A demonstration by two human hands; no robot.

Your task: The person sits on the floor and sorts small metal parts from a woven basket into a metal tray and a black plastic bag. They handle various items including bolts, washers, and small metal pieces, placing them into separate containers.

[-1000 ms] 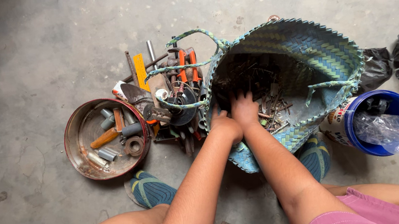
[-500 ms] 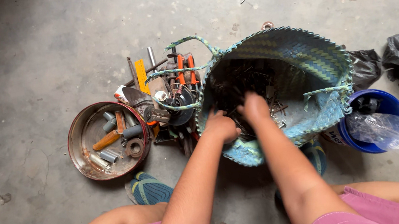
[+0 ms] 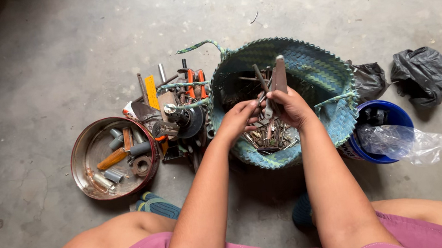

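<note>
A woven blue-green basket (image 3: 316, 66) stands on the concrete floor, with rusty nails and metal scraps (image 3: 268, 139) at its bottom. My right hand (image 3: 290, 108) is raised above the basket's mouth and grips a bundle of long rusty metal tools (image 3: 277, 77) that stick upward. My left hand (image 3: 237, 119) is beside it, fingers closed on the lower part of the same bundle, where thin metal pieces hang down.
Left of the basket lies a pile of tools (image 3: 179, 109) with orange handles and a round rusty tin (image 3: 112, 158) holding pipe pieces. A blue bucket (image 3: 381, 131) with clear plastic stands to the right, black bags (image 3: 422, 75) beyond. My shoe (image 3: 155, 206) is near the tin.
Both hands have come up out of the basket's bottom, lifting a bundle of long metal tools above the rim. The view has shifted slightly.
</note>
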